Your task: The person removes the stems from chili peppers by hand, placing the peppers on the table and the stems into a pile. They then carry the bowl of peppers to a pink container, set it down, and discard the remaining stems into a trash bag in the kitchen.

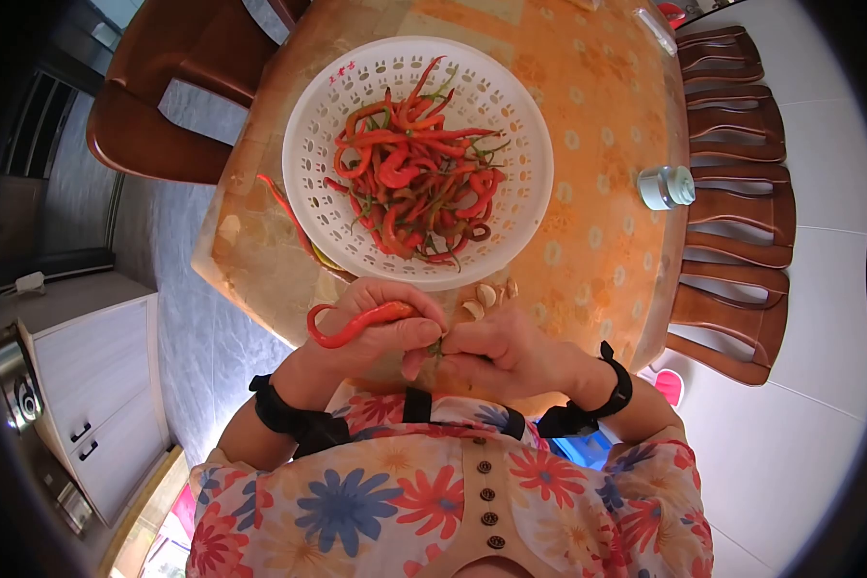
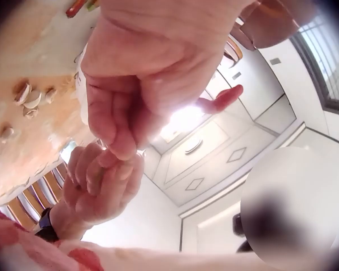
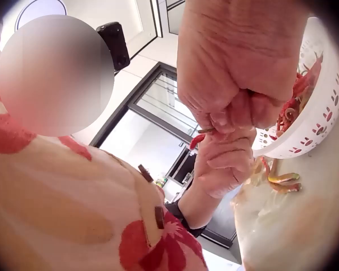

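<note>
A curled red chili pepper lies across my left hand, which grips it near its stem end. My right hand meets the left one fingertip to fingertip and pinches the green stem. In the right wrist view the stem pokes out beneath the right fingers, with a bit of red pepper beside it. The curled tip of the chili sticks out past the left hand in the left wrist view. Just beyond both hands stands a white perforated basket heaped with red chilies.
Several garlic cloves lie on the patterned tablecloth by the right hand. Loose chilies rest against the basket's left side. A glass jar stands near the right table edge, along which wooden chairs line up. Another chair is at the left.
</note>
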### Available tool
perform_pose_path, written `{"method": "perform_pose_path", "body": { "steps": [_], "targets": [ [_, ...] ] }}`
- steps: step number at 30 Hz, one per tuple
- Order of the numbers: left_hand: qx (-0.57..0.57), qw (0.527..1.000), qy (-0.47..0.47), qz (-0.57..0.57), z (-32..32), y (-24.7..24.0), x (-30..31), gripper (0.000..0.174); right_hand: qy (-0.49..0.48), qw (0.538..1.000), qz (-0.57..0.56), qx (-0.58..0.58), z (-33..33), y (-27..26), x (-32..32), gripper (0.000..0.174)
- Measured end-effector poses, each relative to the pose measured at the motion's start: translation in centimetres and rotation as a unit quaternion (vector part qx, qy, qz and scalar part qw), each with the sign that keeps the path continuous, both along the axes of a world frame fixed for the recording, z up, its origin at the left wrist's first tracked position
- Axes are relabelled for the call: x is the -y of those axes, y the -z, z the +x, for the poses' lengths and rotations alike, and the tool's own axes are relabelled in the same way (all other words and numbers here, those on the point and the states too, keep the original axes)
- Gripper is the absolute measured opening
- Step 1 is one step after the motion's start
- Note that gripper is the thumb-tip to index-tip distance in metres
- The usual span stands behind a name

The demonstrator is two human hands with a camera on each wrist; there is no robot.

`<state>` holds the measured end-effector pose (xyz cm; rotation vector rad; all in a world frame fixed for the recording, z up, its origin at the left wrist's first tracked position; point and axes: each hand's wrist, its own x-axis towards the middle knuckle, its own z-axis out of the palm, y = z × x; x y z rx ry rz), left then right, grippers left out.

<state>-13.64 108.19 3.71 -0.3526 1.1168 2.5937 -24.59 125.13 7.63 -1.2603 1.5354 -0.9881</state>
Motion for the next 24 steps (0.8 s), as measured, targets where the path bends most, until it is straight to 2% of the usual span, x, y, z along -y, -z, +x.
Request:
{"method": "perform_pose_path", "body": {
  "steps": [1, 3, 4, 6, 7, 9, 10, 12, 13, 14, 15, 16, 17, 18, 19, 21, 24],
  "targets": [
    [0.000, 1.000, 0.005, 0.009, 0.0, -0.1, 0.0, 0.007, 0.001, 1.000, 0.000, 0.001, -0.2, 0.4, -0.2, 0.011],
    [0.000, 1.000, 0.009, 0.019, 0.1, 0.0, 0.2, 0.008, 0.056, 0.985, 0.004, 0.164, -1.0, 0.8, -0.7, 0.009],
    [-0.009, 0.999, 0.031, -0.007, 0.1, 0.2, 0.5, 0.008, 0.055, 0.985, 0.005, 0.164, -1.6, 0.7, -0.8, 0.009],
    [-0.017, 0.998, 0.052, -0.032, 0.6, 0.9, 1.0, 0.008, 0.175, 0.931, 0.084, 0.308, -3.5, 0.4, -0.7, 0.009],
    [-0.023, 0.996, 0.061, -0.065, 0.9, 1.4, 1.3, 0.009, 0.175, 0.931, 0.085, 0.309, -4.5, 0.3, -0.5, 0.009],
    [-0.028, 0.992, 0.069, -0.099, 1.5, 2.2, 1.5, 0.010, 0.222, 0.891, 0.112, 0.379, -6.7, 0.4, 0.2, 0.008],
    [-0.023, 0.990, 0.069, -0.122, 1.7, 2.5, 1.6, 0.011, 0.221, 0.891, 0.112, 0.379, -7.4, 0.7, 0.4, 0.008],
    [-0.018, 0.987, 0.069, -0.146, 2.1, 2.8, 1.8, 0.012, 0.267, 0.905, 0.119, 0.310, -8.6, 2.0, 0.7, 0.012],
    [-0.003, 0.983, 0.075, -0.170, 2.3, 2.9, 1.9, 0.013, 0.267, 0.905, 0.119, 0.311, -8.9, 3.0, 1.1, 0.012],
    [0.012, 0.978, 0.081, -0.194, 2.5, 3.0, 2.0, 0.014, 0.283, 0.943, 0.075, 0.161, -9.0, 4.1, 1.8, 0.013],
    [0.013, 0.978, 0.080, -0.194, 2.7, 3.2, 2.1, 0.014, 0.292, 0.956, 0.028, 0.007, -9.1, 4.9, 2.4, 0.015],
    [0.064, 0.970, 0.073, -0.222, 2.9, 3.5, 2.1, 0.015, 0.290, 0.956, 0.028, 0.007, -9.2, 5.0, 2.9, 0.015],
    [0.115, 0.959, 0.065, -0.249, 3.0, 3.9, 2.3, 0.018, 0.277, 0.959, 0.041, -0.041, -9.4, 5.0, 3.5, 0.017],
    [0.116, 0.959, 0.063, -0.249, 3.2, 4.4, 2.3, 0.018, 0.262, 0.959, 0.055, -0.089, -9.6, 5.1, 4.0, 0.019],
    [0.131, 0.956, 0.048, -0.258, 3.5, 5.0, 2.4, 0.020, 0.260, 0.960, 0.055, -0.089, -10.0, 5.1, 4.6, 0.019],
    [0.147, 0.952, 0.032, -0.267, 3.9, 5.9, 2.5, 0.022, 0.241, 0.947, 0.054, -0.205, -10.6, 5.0, 6.1, 0.023],
    [0.153, 0.960, 0.000, -0.236, 4.3, 6.9, 2.4, 0.022, 0.212, 0.937, 0.055, -0.274, -10.6, 4.2, 8.4, 0.026]
  ]
}}
